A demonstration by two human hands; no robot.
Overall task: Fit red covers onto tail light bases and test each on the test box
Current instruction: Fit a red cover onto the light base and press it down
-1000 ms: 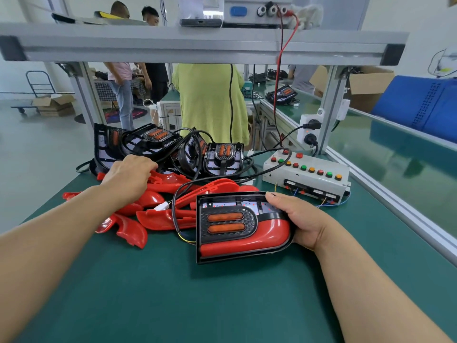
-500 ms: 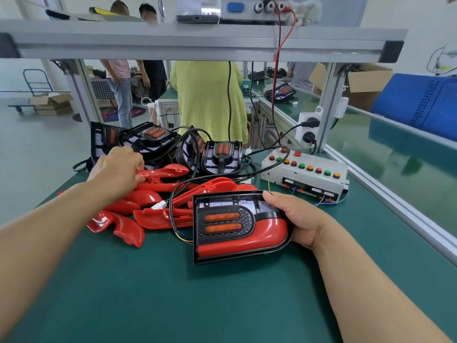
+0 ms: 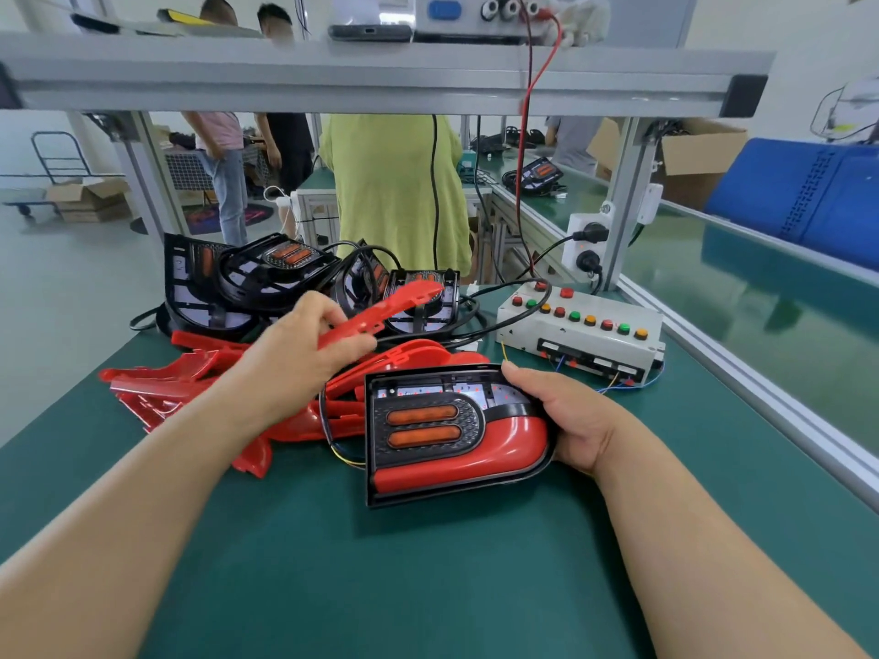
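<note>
left hand [image 3: 304, 354]: now lifted a cover [image 3: 380, 309] off pile, fingers pinching it | right hand [image 3: 566, 420]: fingers curled around base [image 3: 452, 435] edge | next: probably fit cover

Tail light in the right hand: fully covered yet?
Not fully: the tail light shows bare board along its top; red covers only its lower part. The left hand pinches a loose cover.

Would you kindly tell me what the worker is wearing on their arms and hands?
Nothing shows: the left hand and right hand are ungloved, and both forearms are bare to the frame edge, with no sleeve, watch, bracelet or ring in view.
</note>
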